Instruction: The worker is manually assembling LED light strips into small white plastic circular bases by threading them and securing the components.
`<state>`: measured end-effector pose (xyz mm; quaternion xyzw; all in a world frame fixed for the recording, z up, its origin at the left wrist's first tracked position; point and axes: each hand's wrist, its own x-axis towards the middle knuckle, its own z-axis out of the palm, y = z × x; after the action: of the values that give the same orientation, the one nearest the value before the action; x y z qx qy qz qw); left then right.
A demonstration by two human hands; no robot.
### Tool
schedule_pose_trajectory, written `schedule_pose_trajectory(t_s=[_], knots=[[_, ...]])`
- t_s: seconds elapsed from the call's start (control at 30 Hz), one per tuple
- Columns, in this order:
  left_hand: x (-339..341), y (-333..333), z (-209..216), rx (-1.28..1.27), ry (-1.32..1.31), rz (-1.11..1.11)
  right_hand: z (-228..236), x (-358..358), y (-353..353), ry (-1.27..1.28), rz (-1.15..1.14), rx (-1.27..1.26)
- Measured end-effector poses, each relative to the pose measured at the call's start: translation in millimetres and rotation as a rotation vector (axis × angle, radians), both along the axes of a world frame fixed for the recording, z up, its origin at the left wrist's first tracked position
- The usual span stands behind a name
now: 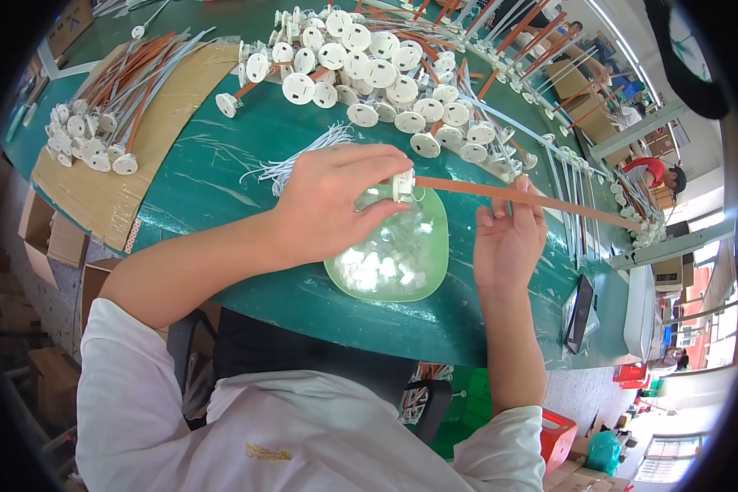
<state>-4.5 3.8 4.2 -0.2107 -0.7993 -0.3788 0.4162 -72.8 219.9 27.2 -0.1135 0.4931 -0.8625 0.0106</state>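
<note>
My left hand (328, 197) pinches a small white round fitting (403, 186) between thumb and fingers, above a light green tray (444, 254). A long flat brown strip (459, 189) runs from the fitting to the right. My right hand (510, 246) is raised palm up, its fingers closed around the middle of the strip. Small clear pieces (389, 258) fill the tray. Beside my left hand, partly behind it, lies a bundle of thin white cords (280, 170).
Many white disc fittings (381, 71) with strips are heaped at the back of the green table (287, 299). Another bunch (82, 135) rests on a cardboard sheet (152, 176) at left. A black phone-like object (580, 316) lies at right. A person in red (649, 170) is farther off.
</note>
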Motion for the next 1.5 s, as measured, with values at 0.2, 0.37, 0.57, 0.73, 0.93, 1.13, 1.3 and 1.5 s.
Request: schedule_pose_trajectory(t_s=[0.2, 0.37, 0.57, 0.73, 0.93, 1.13, 1.3, 1.5], knots=[[-1.7, -2.2, -2.1, -0.093, -0.027, 0.093, 5.8, -4.5, 3.8, 0.005, -0.085, 0.008], [-2.6, -3.5, -2.8, -0.055, -0.057, 0.132, -5.2, 0.9, -6.6, -0.017, -0.055, 0.155], [-3.7, -9.7, -2.3, -0.044, -0.119, 0.219, -2.5, 19.9, -11.7, 0.335, -0.059, 0.385], [-8.7, -15.2, -3.4, -0.215, -0.048, 0.257, -5.1, 26.4, -13.0, 0.606, -0.117, 0.426], [-9.7, -13.1, -1.1, -0.318, 0.014, 0.199, 8.3, 15.3, -4.8, 0.631, -0.304, 0.371], [-12.7, -16.9, -2.3, -0.316, -0.049, 0.095, 32.7, -7.6, 19.9, 0.676, -0.533, 0.416], [-16.7, -23.9, 3.8, -0.243, -0.199, -0.042, 53.6, -37.9, 59.4, 0.634, -0.557, 0.498], [-25.0, -37.3, 8.9, -0.128, -0.209, -0.173, 54.8, -81.1, 117.6, 0.431, -0.612, 0.419]])
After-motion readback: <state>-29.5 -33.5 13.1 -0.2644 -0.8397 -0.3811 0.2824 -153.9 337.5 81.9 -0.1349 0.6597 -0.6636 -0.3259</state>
